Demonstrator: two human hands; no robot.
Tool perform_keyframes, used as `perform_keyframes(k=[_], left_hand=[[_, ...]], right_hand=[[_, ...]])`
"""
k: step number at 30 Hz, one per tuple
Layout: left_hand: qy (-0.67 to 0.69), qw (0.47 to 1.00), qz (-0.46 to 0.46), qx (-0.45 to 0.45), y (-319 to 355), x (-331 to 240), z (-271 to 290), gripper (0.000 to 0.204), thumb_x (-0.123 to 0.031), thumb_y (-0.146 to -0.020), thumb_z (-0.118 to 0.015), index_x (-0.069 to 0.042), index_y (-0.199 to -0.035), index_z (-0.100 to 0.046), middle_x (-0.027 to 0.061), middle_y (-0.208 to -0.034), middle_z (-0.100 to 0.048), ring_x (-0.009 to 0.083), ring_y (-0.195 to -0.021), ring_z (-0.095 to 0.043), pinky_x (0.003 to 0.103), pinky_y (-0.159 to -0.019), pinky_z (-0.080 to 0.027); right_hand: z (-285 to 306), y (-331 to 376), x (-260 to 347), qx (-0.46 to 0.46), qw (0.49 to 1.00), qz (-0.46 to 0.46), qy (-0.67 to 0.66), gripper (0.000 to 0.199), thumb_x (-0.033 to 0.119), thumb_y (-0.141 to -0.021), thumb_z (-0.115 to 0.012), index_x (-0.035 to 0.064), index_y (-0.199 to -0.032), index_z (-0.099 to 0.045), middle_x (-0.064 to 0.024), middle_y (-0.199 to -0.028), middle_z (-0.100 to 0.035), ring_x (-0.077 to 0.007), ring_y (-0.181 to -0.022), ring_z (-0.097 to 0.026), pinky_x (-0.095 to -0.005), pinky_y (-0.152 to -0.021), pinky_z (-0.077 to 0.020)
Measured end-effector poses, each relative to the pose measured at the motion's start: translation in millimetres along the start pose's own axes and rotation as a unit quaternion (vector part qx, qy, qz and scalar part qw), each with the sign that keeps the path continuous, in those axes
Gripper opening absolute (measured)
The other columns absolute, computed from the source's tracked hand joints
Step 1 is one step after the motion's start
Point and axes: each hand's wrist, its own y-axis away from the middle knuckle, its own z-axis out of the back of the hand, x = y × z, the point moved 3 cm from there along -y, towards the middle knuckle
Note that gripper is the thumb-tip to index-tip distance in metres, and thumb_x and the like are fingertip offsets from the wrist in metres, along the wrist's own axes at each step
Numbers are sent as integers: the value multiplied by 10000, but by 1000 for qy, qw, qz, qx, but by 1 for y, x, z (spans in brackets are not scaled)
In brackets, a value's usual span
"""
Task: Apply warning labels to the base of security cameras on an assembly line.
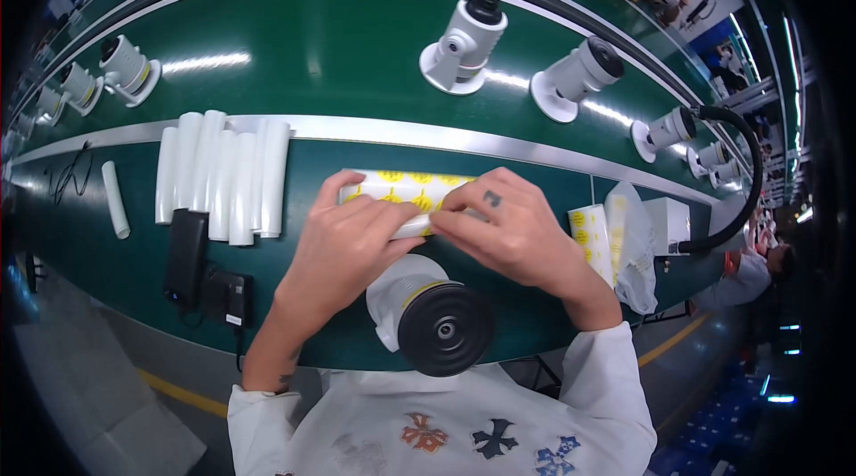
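Two bare hands met over a strip of yellow round stickers (406, 188) that lay on the green surface (339, 48) just below a metal rail (499, 151). The left hand (348, 240) was curled, its fingers pressing the near edge of the strip from the left. The right hand (513, 226) was closed in a pinch at the strip's lower right part, thumb and forefinger together; whether a single sticker sat between the fingertips could not be told, since the fingers hid that spot. Directly beneath the hands, close to the person's chest, a white security camera with a black round base (437, 320) lay on its side, base toward the viewer.

To the left, a row of white tubes (223, 173) lay side by side against the rail, with one more white tube (115, 200) apart from them farther left. A black handheld device (187, 258) and a small black box (226, 296) lay near the front edge. To the right, a second sticker strip (590, 240) stood beside a clear plastic bag (631, 244) and a white box (669, 222). Beyond the rail, further white cameras (464, 44) stood on the green belt, curving away to both sides.
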Motion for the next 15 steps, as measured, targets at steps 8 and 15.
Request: perform_keyframes(k=[8, 15], left_hand=[[63, 996, 47, 48, 8, 8, -13, 401, -387, -738, -768, -32, -888, -660, 92, -754, -680, 240, -738, -644, 435, -905, -429], [-54, 991, 119, 8, 28, 16, -22, 560, -451, -685, -793, -24, -1024, -666, 149, -1191, -578, 349, -1148, -510, 462, -988, -386]], right_hand=[[23, 11, 9, -2, 999, -32, 25, 202, 75, -693, -721, 76, -874, -631, -37, -851, -597, -187, -722, -599, -317, -614, -469], [72, 29, 39, 63, 861, -231, -449, 84, -16, -795, -723, 12, -803, -645, -22, -582, -536, -90, -420, -442, -241, -431, -331]])
